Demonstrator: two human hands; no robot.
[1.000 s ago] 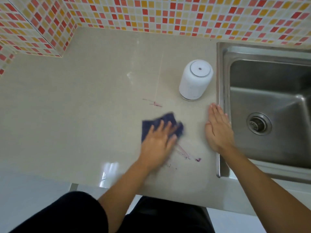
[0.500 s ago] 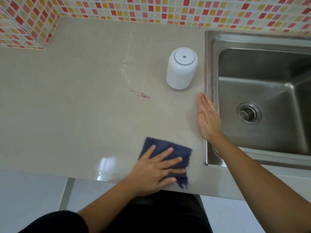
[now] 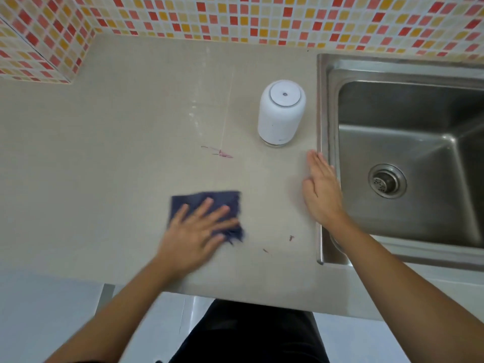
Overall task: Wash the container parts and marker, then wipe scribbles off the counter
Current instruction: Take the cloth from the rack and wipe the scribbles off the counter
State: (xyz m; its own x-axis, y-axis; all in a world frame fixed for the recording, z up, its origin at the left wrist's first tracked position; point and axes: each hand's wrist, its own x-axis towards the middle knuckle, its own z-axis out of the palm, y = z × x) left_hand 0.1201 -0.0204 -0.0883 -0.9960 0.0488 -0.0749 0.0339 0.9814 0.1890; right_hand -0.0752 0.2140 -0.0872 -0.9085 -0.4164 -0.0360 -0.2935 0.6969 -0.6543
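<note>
Flat and spread, my left hand (image 3: 195, 235) pressed the dark cloth (image 3: 207, 205) onto the counter (image 3: 104, 166) to scrub; scribbles (image 3: 218, 152) lay beyond it, my empty right hand (image 3: 320, 189) bracing beside the sink (image 3: 322, 106).

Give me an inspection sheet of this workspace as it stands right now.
Surface: beige counter; purple scribble left of the container, small marks near the front edge.
Job's things: dark blue cloth flat on the counter; white container upright beside the sink.
Clutter: nothing seen.
Grippers: left hand pressed flat on the cloth, blurred; right hand open, flat at the sink's left rim, holding nothing.
Cables: nothing seen.
Surroundings: steel sink with drain, no items seen inside; mosaic tile wall behind.
</note>
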